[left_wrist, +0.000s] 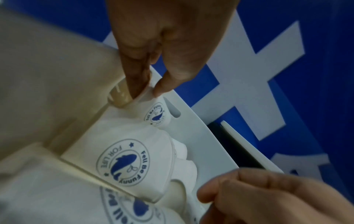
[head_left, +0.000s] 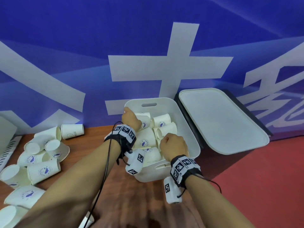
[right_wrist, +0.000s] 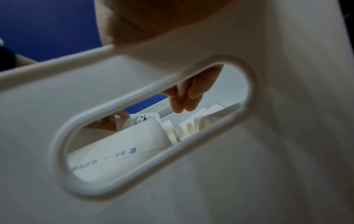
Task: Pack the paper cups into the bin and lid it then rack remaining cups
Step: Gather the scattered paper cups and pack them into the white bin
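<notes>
The white bin (head_left: 189, 127) stands open on the table with several paper cups (head_left: 162, 122) lying inside, each printed with a blue dolphin logo. My left hand (head_left: 130, 118) reaches into the bin's far left corner. In the left wrist view it (left_wrist: 151, 89) pinches the rim of one cup (left_wrist: 156, 113), fingers inside the mouth and thumb outside. My right hand (head_left: 172, 145) hovers over the near part of the bin. Seen through the bin's handle slot, its fingers (right_wrist: 184, 100) hang down loosely and hold nothing.
The bin's white lid (head_left: 222, 120) leans tilted just right of the bin, against the blue wall. Several loose cups (head_left: 43, 170) lie heaped on the wooden table to the left. A white slotted rack (head_left: 8, 148) shows at the far left edge. Red surface lies on the right.
</notes>
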### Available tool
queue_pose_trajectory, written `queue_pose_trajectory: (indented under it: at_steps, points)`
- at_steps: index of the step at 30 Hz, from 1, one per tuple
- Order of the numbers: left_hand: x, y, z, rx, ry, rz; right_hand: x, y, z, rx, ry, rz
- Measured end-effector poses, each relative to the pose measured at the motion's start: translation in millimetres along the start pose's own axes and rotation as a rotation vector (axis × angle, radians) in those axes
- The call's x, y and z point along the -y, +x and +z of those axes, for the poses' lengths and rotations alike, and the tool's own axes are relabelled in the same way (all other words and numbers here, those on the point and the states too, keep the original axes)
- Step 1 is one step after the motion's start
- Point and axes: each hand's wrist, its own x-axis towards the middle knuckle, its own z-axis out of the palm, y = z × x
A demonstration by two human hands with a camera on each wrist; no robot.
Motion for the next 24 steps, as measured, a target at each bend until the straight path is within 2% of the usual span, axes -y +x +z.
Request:
queue_pose_trajectory:
  at_steps: [3,6,9,11,13,18,24]
  points:
    - [-7.7,-4.2,-0.6,0.001,0.280,0.114,1.4,1.9,-0.1,0.007,-0.003,0.006]
    - [-10.3,-2.6,-2.2,-0.053,0.574,0.320,1.7,2.9,0.3,0.014,-0.006,0.003]
    - [-8.8,5.3,1.3,0.088,0.681,0.496,1.0,2.4,-0.5,0.017,-0.001,0.010]
    - [-3.5,7.3,6.9,0.231,0.724,0.486,0.6,1.9,-1.1,0.014,0.008,0.013]
    - [6.9,8.3,15.5,0.306,0.802,0.436,1.1,1.7,-1.4,0.013,0.015,0.014]
    - [21.1,5.9,25.8,0.255,0.918,0.413,2.5,2.3,-1.5,0.014,0.021,0.023]
    - [19.5,2.7,25.4,0.256,0.865,0.434,2.5,1.4,-2.0,0.013,0.031,0.037]
